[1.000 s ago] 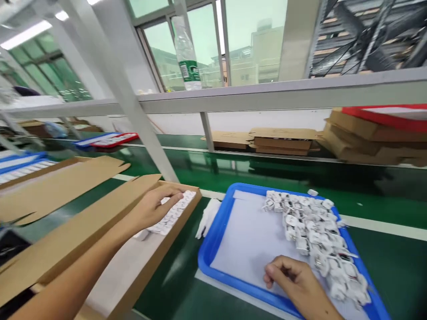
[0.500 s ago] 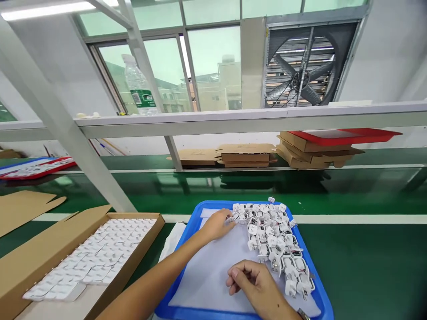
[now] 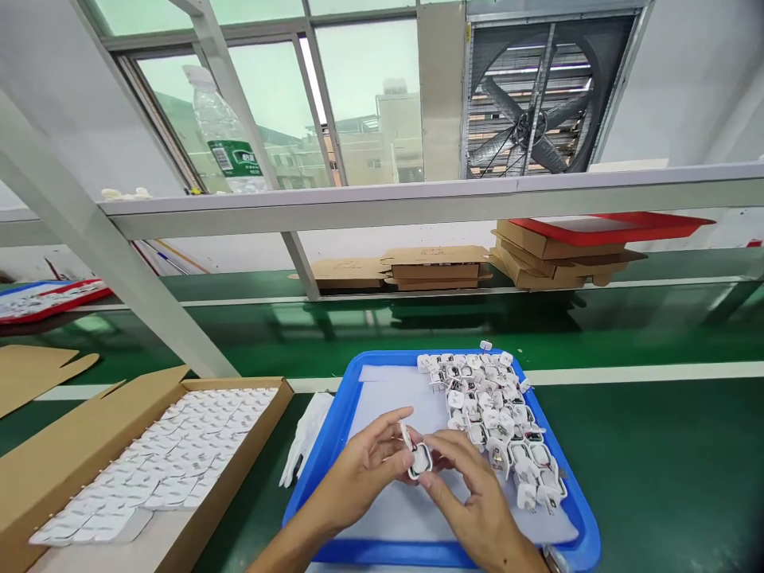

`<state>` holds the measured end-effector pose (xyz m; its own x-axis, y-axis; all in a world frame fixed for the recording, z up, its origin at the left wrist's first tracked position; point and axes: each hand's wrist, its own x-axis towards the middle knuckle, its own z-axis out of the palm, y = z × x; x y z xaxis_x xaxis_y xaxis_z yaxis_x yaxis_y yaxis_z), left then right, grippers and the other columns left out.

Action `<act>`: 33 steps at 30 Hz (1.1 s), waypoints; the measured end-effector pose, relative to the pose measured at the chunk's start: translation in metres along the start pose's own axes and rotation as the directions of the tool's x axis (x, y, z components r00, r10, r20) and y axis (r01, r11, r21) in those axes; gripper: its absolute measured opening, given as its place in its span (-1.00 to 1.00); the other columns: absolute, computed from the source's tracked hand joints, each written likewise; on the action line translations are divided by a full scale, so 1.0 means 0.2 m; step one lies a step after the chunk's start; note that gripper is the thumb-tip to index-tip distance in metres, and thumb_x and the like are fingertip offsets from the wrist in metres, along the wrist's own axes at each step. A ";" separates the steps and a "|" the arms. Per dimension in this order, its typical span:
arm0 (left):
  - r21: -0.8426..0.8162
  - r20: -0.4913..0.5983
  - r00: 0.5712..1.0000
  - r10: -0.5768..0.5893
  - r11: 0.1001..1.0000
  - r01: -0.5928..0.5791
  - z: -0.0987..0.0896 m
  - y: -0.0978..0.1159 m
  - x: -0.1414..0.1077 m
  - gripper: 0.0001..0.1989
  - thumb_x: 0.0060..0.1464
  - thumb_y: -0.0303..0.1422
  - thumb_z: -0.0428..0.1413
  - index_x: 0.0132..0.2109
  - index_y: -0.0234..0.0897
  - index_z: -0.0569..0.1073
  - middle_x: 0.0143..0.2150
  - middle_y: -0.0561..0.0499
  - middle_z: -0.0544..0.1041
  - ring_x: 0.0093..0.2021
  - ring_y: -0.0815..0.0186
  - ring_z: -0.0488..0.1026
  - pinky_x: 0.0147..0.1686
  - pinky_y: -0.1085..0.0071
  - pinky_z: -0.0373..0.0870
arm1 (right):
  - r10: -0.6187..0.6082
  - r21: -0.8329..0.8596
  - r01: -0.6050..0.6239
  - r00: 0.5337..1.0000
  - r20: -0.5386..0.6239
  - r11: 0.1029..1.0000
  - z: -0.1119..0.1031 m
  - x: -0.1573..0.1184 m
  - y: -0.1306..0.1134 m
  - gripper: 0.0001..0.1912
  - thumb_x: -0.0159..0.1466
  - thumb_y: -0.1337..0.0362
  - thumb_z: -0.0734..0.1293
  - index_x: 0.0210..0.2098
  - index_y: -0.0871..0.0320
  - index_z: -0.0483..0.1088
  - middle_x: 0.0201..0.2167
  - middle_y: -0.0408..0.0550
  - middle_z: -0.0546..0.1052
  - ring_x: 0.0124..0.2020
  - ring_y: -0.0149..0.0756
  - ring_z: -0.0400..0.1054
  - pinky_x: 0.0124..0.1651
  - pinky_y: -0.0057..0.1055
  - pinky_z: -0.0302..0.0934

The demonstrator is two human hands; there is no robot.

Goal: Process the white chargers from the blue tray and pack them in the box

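Observation:
A small white plastic housing (image 3: 421,459) with an open, hollow face is held between both hands above the tray. My left hand (image 3: 376,458) grips it from the left, its fingers on a thin white flap or cover that stands up from the piece. From the right, my right hand (image 3: 465,485) pinches the other side with thumb and fingers. Beneath them lies a blue tray (image 3: 352,549) lined with a pale sheet. Many similar white housings (image 3: 489,398), some with metal prongs and dark parts inside, crowd the tray's right side.
An open cardboard box (image 3: 203,521) with rows of white pieces (image 3: 179,454) stands at the left. Between it and the tray lies a white glove (image 3: 307,434). A white frame beam (image 3: 382,208) crosses above the green worktop (image 3: 668,454); flat cartons (image 3: 438,267) lie behind.
My left hand has come back from the tray's far edge with a white housing. My right hand has met it, and both now hold the piece. The view has shifted slightly.

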<state>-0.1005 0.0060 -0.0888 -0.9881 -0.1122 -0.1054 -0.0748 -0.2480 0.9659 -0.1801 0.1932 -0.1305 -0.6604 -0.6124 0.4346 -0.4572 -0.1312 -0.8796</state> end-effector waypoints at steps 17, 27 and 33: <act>-0.148 -0.220 0.975 0.030 0.987 -0.064 0.03 -0.17 -0.05 -0.74 -0.13 -0.32 0.50 -0.28 -0.31 0.69 -0.29 -0.02 0.63 -0.22 0.25 0.55 -0.14 0.38 0.51 | -0.200 -0.495 0.324 0.937 0.286 0.806 -0.02 -0.04 -0.04 -0.48 0.46 0.38 0.29 0.39 0.14 0.27 0.21 0.24 0.51 0.18 -0.01 0.51 0.15 -0.22 0.52; 0.663 -0.033 0.905 0.423 0.687 -0.297 0.06 -0.12 -0.14 -0.73 0.23 -0.51 0.14 -0.05 -0.16 0.69 -0.03 -0.14 0.55 -0.09 0.19 0.59 -0.10 0.35 0.53 | -0.069 -0.236 0.119 0.975 0.209 0.964 -0.10 0.01 -0.07 -0.55 0.43 0.35 0.37 0.28 -0.08 0.40 0.08 0.06 0.55 0.08 -0.13 0.52 0.07 -0.24 0.52; 0.702 -0.073 0.841 0.537 0.627 -0.339 0.05 -0.16 -0.13 -0.77 0.26 -0.51 0.15 -0.05 -0.21 0.66 -0.05 -0.13 0.59 -0.06 0.22 0.61 -0.07 0.42 0.55 | -0.222 -0.284 0.269 0.957 0.185 0.920 -0.12 0.04 -0.07 -0.72 0.38 0.54 0.36 -0.02 0.07 0.49 -0.08 0.06 0.58 -0.02 -0.16 0.49 -0.01 -0.23 0.47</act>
<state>-0.0747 0.0272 -0.1143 -0.8609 -0.2977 0.4127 0.1940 0.5577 0.8071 -0.1938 0.2095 -0.1103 -0.4202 -0.7014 0.5757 -0.7675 -0.0638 -0.6379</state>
